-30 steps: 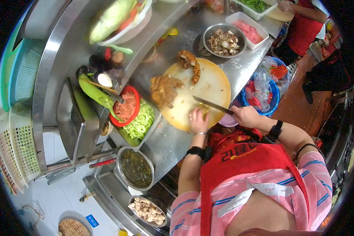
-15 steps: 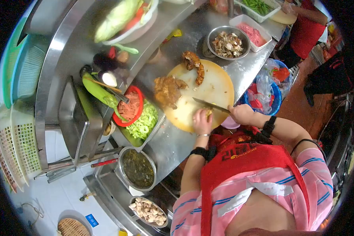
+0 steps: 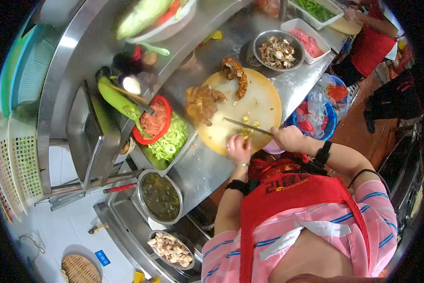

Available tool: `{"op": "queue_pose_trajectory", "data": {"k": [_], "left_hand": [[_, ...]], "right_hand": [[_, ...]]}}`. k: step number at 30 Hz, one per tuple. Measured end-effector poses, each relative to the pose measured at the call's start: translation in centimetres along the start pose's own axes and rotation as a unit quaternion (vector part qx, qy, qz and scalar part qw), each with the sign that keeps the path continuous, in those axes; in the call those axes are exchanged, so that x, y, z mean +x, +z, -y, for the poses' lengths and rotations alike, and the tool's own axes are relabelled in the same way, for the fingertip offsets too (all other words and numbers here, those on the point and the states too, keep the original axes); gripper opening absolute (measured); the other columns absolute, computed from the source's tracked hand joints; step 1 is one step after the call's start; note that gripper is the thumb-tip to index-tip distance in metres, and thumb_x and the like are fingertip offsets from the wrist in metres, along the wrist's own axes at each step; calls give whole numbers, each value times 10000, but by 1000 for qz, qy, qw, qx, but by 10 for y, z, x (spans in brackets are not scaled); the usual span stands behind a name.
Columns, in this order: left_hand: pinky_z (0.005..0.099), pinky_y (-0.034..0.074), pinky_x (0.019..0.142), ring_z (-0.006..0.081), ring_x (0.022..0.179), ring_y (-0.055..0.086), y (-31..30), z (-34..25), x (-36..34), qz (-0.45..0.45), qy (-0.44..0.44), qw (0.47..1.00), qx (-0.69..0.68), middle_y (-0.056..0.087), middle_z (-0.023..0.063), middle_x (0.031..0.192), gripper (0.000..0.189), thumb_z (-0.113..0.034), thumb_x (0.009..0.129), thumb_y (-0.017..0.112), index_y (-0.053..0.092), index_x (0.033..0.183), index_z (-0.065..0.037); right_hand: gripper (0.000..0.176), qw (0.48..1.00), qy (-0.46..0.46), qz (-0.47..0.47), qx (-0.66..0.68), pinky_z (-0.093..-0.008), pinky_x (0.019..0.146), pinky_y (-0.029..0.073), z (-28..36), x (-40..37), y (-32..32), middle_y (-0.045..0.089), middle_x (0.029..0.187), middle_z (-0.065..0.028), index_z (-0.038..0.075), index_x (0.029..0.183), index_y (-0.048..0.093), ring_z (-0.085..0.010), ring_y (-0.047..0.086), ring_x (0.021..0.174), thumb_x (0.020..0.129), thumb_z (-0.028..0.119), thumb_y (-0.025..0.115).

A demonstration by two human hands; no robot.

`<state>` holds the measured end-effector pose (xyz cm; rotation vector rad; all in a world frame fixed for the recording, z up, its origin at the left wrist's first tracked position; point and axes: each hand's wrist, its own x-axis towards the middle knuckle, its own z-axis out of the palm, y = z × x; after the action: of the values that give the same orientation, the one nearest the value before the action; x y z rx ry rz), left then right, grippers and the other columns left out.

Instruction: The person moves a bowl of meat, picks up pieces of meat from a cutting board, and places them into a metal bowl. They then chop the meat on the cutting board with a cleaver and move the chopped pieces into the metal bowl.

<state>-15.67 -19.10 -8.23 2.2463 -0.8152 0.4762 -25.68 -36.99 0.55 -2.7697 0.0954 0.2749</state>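
Observation:
On the round yellowish cutting board (image 3: 264, 99), my right hand (image 3: 287, 138) is wrapped round the handle of a knife (image 3: 248, 126), whose blade points left across the board. Just below the blade, my left hand (image 3: 239, 149) has its fingers bent over small yellow-green pieces (image 3: 246, 133). A few cut bits lie by the blade. Brown cooked meat (image 3: 201, 104) rests at the board's left edge, and a darker curved piece (image 3: 241, 82) lies at its upper part.
A tray of shredded lettuce (image 3: 170, 141) holds a red bowl of sliced meat (image 3: 154, 123) left of the board. Steel bowls (image 3: 161, 197) stand below it and above right (image 3: 279, 51). Blue bins (image 3: 332, 123) are at right. A co-worker's red garment (image 3: 373, 45) shows upper right.
The knife has shifted slightly left, and small cut pieces now show above its blade. My left hand has moved a little left and down. The whole view has shifted slightly.

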Motion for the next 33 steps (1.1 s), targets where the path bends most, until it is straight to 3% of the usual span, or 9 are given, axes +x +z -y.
{"op": "queue_pose_trajectory", "data": {"k": [2, 9, 14, 20, 28, 33], "left_hand": [[381, 405, 810, 282, 917, 500, 2, 4, -5, -6, 30, 999, 17, 540, 87, 942, 241, -183, 679, 706, 581, 843, -58], [379, 403, 820, 284, 937, 502, -6, 2, -3, 1, 13, 1000, -2, 538, 84, 974, 265, -211, 679, 705, 585, 860, -59], [381, 415, 821, 291, 960, 508, -15, 8, -8, 48, 38, 998, 13, 507, 100, 1048, 292, -244, 684, 693, 577, 886, -66], [376, 434, 773, 283, 928, 514, -3, 15, -5, 31, 40, 998, 35, 521, 85, 1009, 279, -210, 668, 706, 580, 877, -76], [383, 430, 759, 294, 911, 513, 3, 7, -5, 3, 13, 999, 49, 517, 95, 974, 293, -201, 675, 702, 561, 894, -66], [400, 395, 813, 308, 952, 485, -6, 1, -8, -13, -43, 999, -9, 505, 114, 993, 339, -196, 681, 705, 521, 926, -51]], "right_hand": [[140, 1000, -16, -5, 3, -413, 414, 446, 0, 8, 15, 573, 553, -142, 18, 837, 464, -299, 586, 482, 773, 142, 474], [166, 999, -30, -12, -21, -391, 398, 438, 1, 15, 11, 563, 532, -125, 16, 849, 471, -284, 584, 469, 736, 133, 508], [171, 999, -29, 16, -17, -386, 409, 443, 3, 14, 16, 569, 547, -132, 22, 866, 479, -280, 592, 488, 743, 137, 505], [184, 999, -25, 20, -29, -401, 431, 452, 4, 20, 4, 582, 578, -150, 21, 885, 476, -292, 596, 506, 743, 134, 504], [179, 999, -38, 16, -31, -412, 454, 464, 6, 23, 13, 579, 576, -153, 19, 881, 478, -302, 597, 519, 761, 152, 487], [177, 999, -39, 14, -22, -399, 458, 463, 7, 12, 0, 592, 596, -142, 14, 882, 478, -286, 600, 522, 747, 128, 495]]}}
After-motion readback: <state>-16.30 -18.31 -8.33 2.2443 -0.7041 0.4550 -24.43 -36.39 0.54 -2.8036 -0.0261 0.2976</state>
